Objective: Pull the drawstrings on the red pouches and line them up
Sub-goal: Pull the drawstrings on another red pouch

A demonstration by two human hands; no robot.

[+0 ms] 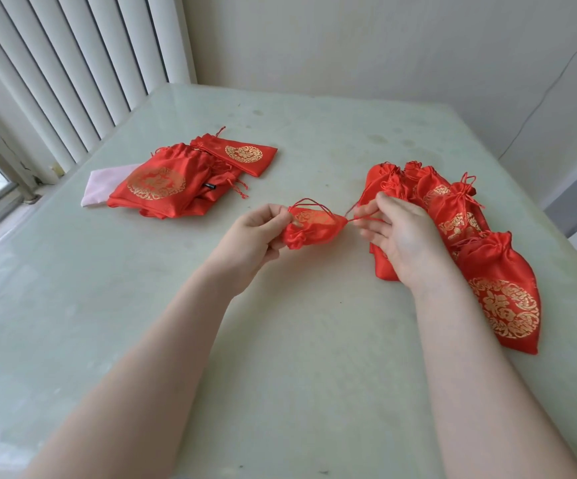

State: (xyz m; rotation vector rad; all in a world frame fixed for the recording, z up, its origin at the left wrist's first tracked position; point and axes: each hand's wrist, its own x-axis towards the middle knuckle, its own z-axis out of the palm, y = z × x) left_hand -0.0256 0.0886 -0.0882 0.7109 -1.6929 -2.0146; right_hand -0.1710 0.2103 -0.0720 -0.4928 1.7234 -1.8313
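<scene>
1. Pouch [311, 228]: held above the desk [280, 340] between both hands, likely so its mouth gathers as the strings draw apart.
2. Left hand [249, 236]: fingers pinch the pouch's gathered end.
3. Right hand [397, 236]: fingers pinch the drawstring [351, 219], taut.
4. Pile [176, 181], far left: flat pouches, apparently waiting.
5. Row [459, 229], right: cinched pouches, overlapping.
6. Markings: gold round emblems; characters unreadable.

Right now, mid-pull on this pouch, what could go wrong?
1. The left hand grips only one end of the held pouch; a hard tug by the right hand on the drawstring may slip it free.
2. The right forearm lies against the row of cinched pouches and could nudge them out of line.
</scene>
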